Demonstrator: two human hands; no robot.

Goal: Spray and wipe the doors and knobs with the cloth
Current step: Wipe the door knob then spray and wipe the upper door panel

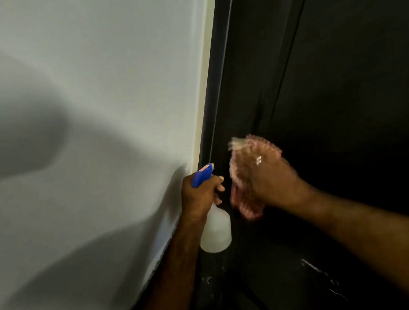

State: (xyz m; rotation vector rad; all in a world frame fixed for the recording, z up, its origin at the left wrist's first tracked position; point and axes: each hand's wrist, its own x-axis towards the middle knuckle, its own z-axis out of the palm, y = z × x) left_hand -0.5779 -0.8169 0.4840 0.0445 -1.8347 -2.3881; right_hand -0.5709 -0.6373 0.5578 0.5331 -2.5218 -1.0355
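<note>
Nearest, at six o'clock, the left hand (198, 195) grips the neck of a white spray bottle (215, 231), fingers curled under its blue trigger head (202, 175), nozzle aimed toward twelve. Just beside it at three o'clock, the right hand (269, 182), blurred, presses a pink cloth (243, 166) against the dark door (341, 79). Beyond, at nine o'clock, stands a white wall (80, 91).

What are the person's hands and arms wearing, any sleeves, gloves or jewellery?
Both forearms are bare as far as the picture shows: no sleeves and no gloves. The left hand shows no ring or watch. The right hand is motion-blurred; a small bright glint near its fingers might be a ring, but that cannot be told.
</note>
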